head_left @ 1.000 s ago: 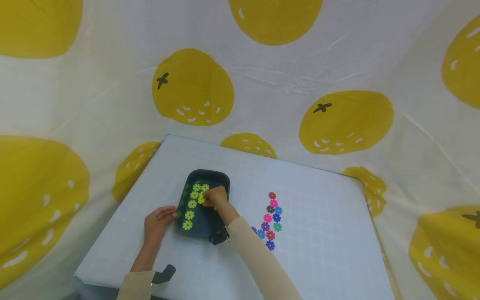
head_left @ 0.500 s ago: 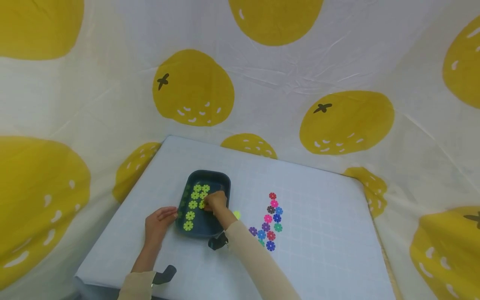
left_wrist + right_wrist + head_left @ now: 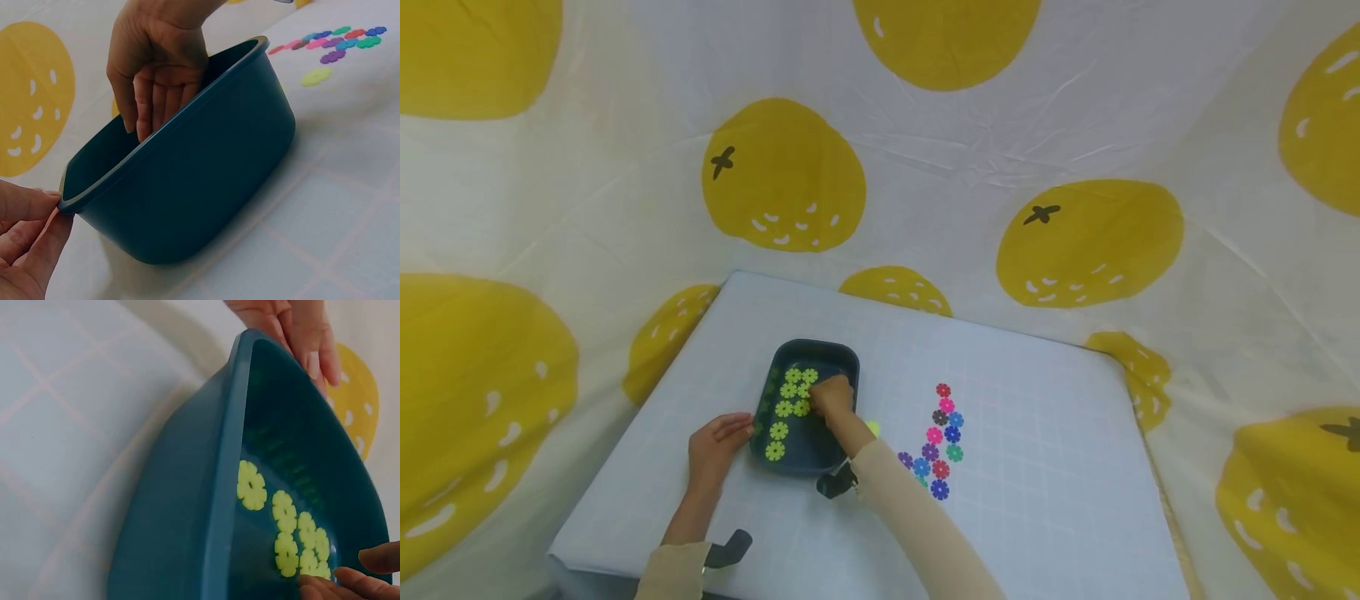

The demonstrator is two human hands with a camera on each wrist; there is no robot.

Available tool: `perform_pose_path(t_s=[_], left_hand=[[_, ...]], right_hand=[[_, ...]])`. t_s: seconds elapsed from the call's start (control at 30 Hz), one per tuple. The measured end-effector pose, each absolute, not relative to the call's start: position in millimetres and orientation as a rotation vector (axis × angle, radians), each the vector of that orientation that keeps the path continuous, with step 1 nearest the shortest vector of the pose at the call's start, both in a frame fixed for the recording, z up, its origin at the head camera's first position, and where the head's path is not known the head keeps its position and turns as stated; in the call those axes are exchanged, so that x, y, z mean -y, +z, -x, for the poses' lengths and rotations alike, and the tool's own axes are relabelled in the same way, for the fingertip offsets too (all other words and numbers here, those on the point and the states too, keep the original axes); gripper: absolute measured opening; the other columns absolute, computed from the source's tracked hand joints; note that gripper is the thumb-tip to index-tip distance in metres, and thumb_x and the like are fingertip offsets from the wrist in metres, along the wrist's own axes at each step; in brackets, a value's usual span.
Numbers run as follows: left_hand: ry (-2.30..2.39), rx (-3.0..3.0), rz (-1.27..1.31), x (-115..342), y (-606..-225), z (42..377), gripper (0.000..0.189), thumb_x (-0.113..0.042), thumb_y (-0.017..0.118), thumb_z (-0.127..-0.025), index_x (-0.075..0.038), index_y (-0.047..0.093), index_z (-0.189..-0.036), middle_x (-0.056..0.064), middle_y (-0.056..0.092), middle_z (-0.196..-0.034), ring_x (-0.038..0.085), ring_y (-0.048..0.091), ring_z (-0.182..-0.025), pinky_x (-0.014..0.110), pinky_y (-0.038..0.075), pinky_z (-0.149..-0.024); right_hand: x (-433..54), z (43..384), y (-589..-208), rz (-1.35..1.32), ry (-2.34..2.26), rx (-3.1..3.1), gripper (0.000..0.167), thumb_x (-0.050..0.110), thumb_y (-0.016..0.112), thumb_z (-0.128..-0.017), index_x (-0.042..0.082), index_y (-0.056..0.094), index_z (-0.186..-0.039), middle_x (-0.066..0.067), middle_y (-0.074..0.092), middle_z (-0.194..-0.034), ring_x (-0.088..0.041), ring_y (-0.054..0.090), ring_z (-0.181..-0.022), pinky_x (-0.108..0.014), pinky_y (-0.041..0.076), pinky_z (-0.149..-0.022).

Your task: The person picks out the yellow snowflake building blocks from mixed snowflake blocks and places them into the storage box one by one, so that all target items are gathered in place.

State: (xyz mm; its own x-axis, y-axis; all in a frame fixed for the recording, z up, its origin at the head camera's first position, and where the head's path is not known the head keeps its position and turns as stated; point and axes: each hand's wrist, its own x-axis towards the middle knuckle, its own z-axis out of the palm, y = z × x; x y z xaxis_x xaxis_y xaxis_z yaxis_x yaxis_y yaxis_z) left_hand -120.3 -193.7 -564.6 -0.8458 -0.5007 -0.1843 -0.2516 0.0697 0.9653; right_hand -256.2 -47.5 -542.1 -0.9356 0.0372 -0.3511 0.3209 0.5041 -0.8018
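Observation:
A dark teal plastic bin [image 3: 200, 181] stands on the table, with several yellow-green flower-shaped discs [image 3: 778, 431] laid flat on its floor in a column and a shorter second column. My left hand [image 3: 718, 446] holds the bin's rim at the near left, thumb and fingers pinching it in the left wrist view. Inside the bin is my right hand [image 3: 833, 402], reaching in from the right. Its fingertips [image 3: 312, 589] point down at the discs of the shorter column, and in the right wrist view the thumb stands apart from the fingers.
Right of the bin, several multicoloured flower-shaped discs [image 3: 952, 434] lie in a loose bent row on the white tablecloth [image 3: 1060, 467]. One yellow-green disc [image 3: 317, 76] lies outside the bin near them. A fruit-print curtain [image 3: 925, 142] hangs behind the table.
My right hand has moved down the shorter column and then slightly back up. A disc at that column's lower end now shows beside its neighbour. My left hand stays at the rim.

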Motion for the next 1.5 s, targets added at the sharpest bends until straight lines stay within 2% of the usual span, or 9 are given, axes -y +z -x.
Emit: perform_pose_path(t_s=[0.13, 0.23, 0.33, 0.4, 0.47, 0.73, 0.9, 1.27, 1.5], left_hand=[[-1.866, 2.153, -0.77, 195, -566, 121, 0.03, -0.008, 0.069, -0.092, 0.0, 0.065, -0.121, 0.018, 0.069, -0.123, -0.015, 0.061, -0.085, 0.004, 0.05, -0.078], [-1.871, 2.155, -0.765, 196, -566, 121, 0.03, -0.008, 0.069, -0.092, 0.0, 0.065, -0.121, 0.018, 0.069, -0.123, -0.015, 0.061, -0.085, 0.004, 0.049, -0.078], [-1.867, 2.157, -0.764, 196, -566, 121, 0.03, -0.009, 0.069, -0.092, 0.0, 0.065, -0.121, 0.018, 0.069, -0.124, -0.015, 0.061, -0.085, 0.004, 0.049, -0.078], [-1.868, 2.154, -0.77, 196, -566, 121, 0.03, -0.008, 0.069, -0.092, 0.0, 0.065, -0.121, 0.018, 0.069, -0.123, -0.015, 0.061, -0.085, 0.004, 0.05, -0.077], [-1.871, 2.151, -0.774, 196, -566, 122, 0.03, -0.009, 0.069, -0.092, 0.0, 0.065, -0.121, 0.018, 0.069, -0.123, -0.014, 0.061, -0.085, 0.005, 0.05, -0.077], [-1.873, 2.154, -0.772, 194, -566, 122, 0.03, -0.01, 0.069, -0.092, -0.001, 0.065, -0.121, 0.018, 0.069, -0.123, -0.015, 0.061, -0.085, 0.004, 0.049, -0.078], [-1.875, 2.146, -0.772, 195, -566, 121, 0.031, -0.009, 0.07, -0.091, 0.0, 0.065, -0.121, 0.017, 0.069, -0.123, -0.014, 0.061, -0.085, 0.005, 0.05, -0.077], [-1.894, 2.127, -0.779, 195, -565, 121, 0.032, -0.007, 0.072, -0.09, 0.001, 0.066, -0.12, 0.016, 0.07, -0.12, -0.014, 0.062, -0.084, 0.006, 0.051, -0.077], [-1.87, 2.142, -0.785, 195, -563, 121, 0.032, -0.009, 0.072, -0.09, -0.001, 0.066, -0.12, 0.017, 0.07, -0.122, -0.015, 0.061, -0.085, 0.004, 0.05, -0.077]], right_hand=[[46, 255, -534, -0.259, -1.395, -2.473, 0.038, -0.002, 0.065, -0.079, 0.014, 0.044, -0.052, -0.001, 0.052, -0.055, -0.013, 0.049, -0.049, -0.022, 0.041, -0.044], [41, 254, -526, -0.218, -1.456, -2.447, 0.029, -0.001, 0.069, -0.08, 0.01, 0.054, -0.057, -0.002, 0.06, -0.061, -0.013, 0.055, -0.054, -0.023, 0.048, -0.048], [33, 254, -515, -0.18, -1.629, -2.332, 0.005, 0.0, 0.071, -0.082, -0.001, 0.071, -0.077, -0.012, 0.072, -0.077, -0.022, 0.069, -0.067, -0.031, 0.06, -0.061], [26, 256, -508, -0.165, -1.752, -2.241, 0.014, 0.0, 0.071, -0.083, -0.007, 0.073, -0.095, -0.02, 0.074, -0.088, -0.03, 0.073, -0.08, -0.037, 0.062, -0.071], [20, 259, -502, -0.166, -1.811, -2.19, 0.02, 0.0, 0.071, -0.084, -0.009, 0.072, -0.102, -0.022, 0.074, -0.095, -0.034, 0.073, -0.089, -0.04, 0.062, -0.076], [-17, 273, -493, -0.242, -1.863, -2.144, 0.022, 0.0, 0.072, -0.084, -0.006, 0.073, -0.105, -0.02, 0.075, -0.101, -0.026, 0.073, -0.089, -0.038, 0.061, -0.082], [-43, 279, -501, -0.365, -1.818, -2.129, 0.021, 0.008, 0.073, -0.086, -0.002, 0.074, -0.104, -0.016, 0.075, -0.101, -0.026, 0.073, -0.093, -0.039, 0.059, -0.088], [-81, 281, -534, -0.63, -1.789, -1.945, 0.028, 0.006, 0.071, -0.088, -0.001, 0.069, -0.115, -0.019, 0.07, -0.117, -0.026, 0.072, -0.098, -0.033, 0.059, -0.087], [-92, 274, -548, -0.72, -1.711, -2.003, 0.03, 0.006, 0.074, -0.086, -0.003, 0.068, -0.114, -0.019, 0.071, -0.111, -0.028, 0.072, -0.095, -0.035, 0.059, -0.087]])
